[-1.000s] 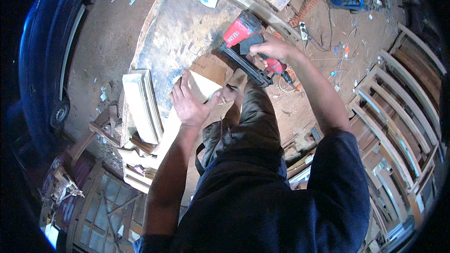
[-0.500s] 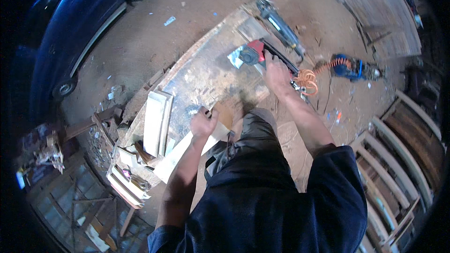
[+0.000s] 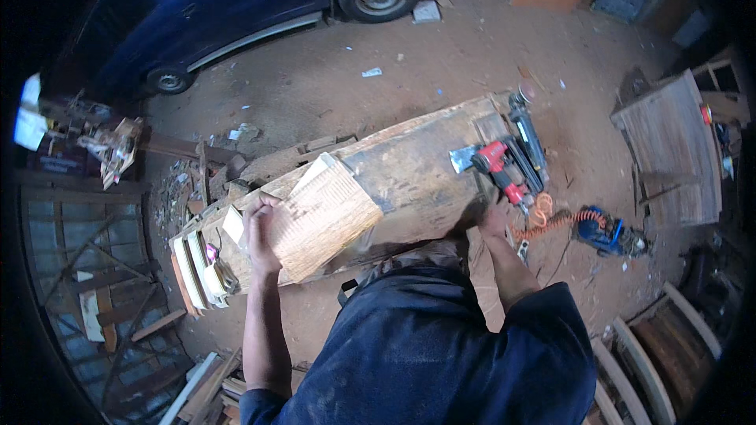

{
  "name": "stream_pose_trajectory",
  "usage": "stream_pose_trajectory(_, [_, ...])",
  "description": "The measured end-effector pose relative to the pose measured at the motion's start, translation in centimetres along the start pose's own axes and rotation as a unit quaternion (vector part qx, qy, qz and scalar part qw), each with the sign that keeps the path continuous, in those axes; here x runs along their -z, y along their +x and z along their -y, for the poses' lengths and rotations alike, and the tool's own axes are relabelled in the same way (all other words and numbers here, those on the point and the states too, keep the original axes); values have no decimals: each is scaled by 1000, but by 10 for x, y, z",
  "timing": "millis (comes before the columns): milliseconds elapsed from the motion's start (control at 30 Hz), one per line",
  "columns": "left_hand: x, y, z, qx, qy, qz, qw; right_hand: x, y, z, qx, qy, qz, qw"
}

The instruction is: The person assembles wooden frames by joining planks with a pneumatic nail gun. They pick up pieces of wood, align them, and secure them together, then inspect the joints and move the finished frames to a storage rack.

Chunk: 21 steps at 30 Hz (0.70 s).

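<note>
Reddish dirt floor [image 3: 441, 71] spreads out under you in the head view, littered with scraps, and a dark blue car [image 3: 260, 8] is parked along its far edge with 2 wheels in sight. Across the middle runs a long, worn wooden workbench [image 3: 417, 165], slanting from lower left up to the right.

Your left hand [image 3: 260, 232] is on the near left edge of a pale ribbed wooden panel [image 3: 327, 216] that lies flat on the bench's left half. Your fingers curl over that edge and grip it, thumb side toward you. Just beyond the panel's far corner a lighter board [image 3: 315, 169] sticks out from under it. At the bench's left end, close to your wrist, several white moulded strips [image 3: 193, 271] stand stacked on edge.

Your right hand [image 3: 492, 220] is down at the near edge of the bench's right half, in shadow and blurred, so you cannot tell whether it is spread or closed, or whether it holds anything. Just beyond it, on the bench top, lies a red and black nail gun [image 3: 500, 169], apart from your fingers, with a dark long tool [image 3: 529, 138] beside it. An orange coiled hose [image 3: 543, 216] runs from there over the dirt to a small blue machine [image 3: 602, 232] on the ground at your right.

Wooden frames [image 3: 661, 338] lean at your lower right, and a grey wooden pallet-like panel [image 3: 669, 142] sits further right.
</note>
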<state>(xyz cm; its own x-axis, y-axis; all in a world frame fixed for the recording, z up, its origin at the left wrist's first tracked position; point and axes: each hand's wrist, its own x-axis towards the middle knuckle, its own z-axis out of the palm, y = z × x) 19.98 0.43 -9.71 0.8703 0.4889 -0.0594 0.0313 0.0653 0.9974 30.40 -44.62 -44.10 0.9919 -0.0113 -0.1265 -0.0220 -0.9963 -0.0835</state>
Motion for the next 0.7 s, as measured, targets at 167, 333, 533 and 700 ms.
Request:
stream_pose_trajectory(167, [45, 23, 42, -46, -167, 88, 981, -1, 3, 3, -22, 69, 57, 996])
stream_pose_trajectory(333, [47, 22, 38, -25, -210, 159, 964, 71, 7, 49, -123, 413, 188, 883])
stream_pose_trajectory(533, [57, 18, -35, 61, 87, 211, 972, 164, -23, 68, -83, 629, 319, 704])
stream_pose_trajectory(700, [26, 42, -90, 33, 262, 351, 899, 276, -61, 106, 122, 723, 271, 624])
